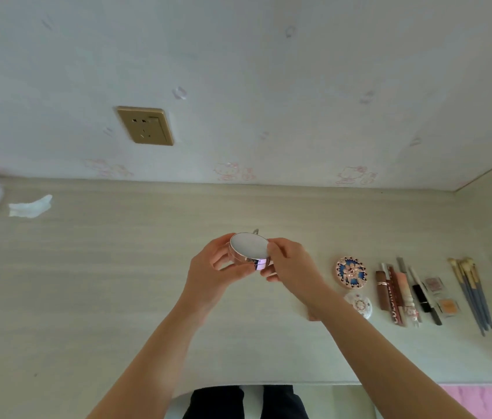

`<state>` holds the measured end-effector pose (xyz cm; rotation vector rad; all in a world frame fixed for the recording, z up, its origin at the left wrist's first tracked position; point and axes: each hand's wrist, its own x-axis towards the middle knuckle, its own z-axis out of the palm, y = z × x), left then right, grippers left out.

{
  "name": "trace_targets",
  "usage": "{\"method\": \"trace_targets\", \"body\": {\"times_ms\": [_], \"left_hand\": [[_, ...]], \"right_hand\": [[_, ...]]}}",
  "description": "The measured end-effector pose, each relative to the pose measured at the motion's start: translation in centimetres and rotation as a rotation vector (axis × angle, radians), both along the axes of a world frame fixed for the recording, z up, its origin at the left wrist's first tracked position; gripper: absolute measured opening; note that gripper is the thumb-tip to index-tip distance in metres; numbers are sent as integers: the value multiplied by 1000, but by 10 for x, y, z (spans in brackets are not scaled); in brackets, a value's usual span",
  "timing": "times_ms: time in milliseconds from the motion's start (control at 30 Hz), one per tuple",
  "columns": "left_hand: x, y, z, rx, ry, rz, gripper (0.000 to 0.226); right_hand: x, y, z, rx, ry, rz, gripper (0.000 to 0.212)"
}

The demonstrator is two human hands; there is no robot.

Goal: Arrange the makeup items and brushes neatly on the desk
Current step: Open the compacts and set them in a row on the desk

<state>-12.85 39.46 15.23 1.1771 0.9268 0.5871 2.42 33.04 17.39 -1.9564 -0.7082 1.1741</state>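
Near the desk's (117, 267) right edge lie a blue-patterned compact (351, 272), a white compact (359, 303), tubes (398, 294) and brushes (470, 293); a crumpled tissue (30, 206) sits by the back-left corner. Above the desk's middle, my left hand (211, 272) and right hand (291, 264) both grip a round, glossy pink cushion compact (250, 249) between them.

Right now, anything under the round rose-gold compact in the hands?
Both hands, left and right, hold the round rose-gold compact above the pale wood-grain desk. Fingers cover its underside; the desk directly below is hidden.
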Motion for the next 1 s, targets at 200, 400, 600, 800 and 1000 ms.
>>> {"method": "trace_targets", "body": {"times_ms": [200, 400, 600, 800, 1000], "left_hand": [[-39, 31, 1, -21, -29, -84, 53], [-57, 39, -9, -30, -30, -101, 55], [-59, 37, -31, -32, -44, -96, 59], [-54, 39, -71, -21, -97, -83, 62], [-49, 45, -107, 22, -149, -70, 67]], "right_hand": [[-38, 30, 8, 129, -307, 211, 36], [-55, 41, 11, 150, -415, 505, 19], [-52, 45, -1, 23, -381, 561, 32], [-44, 45, -32, 18, -481, 684, 41], [-45, 50, -57, 95, -686, 758, 43]]}}
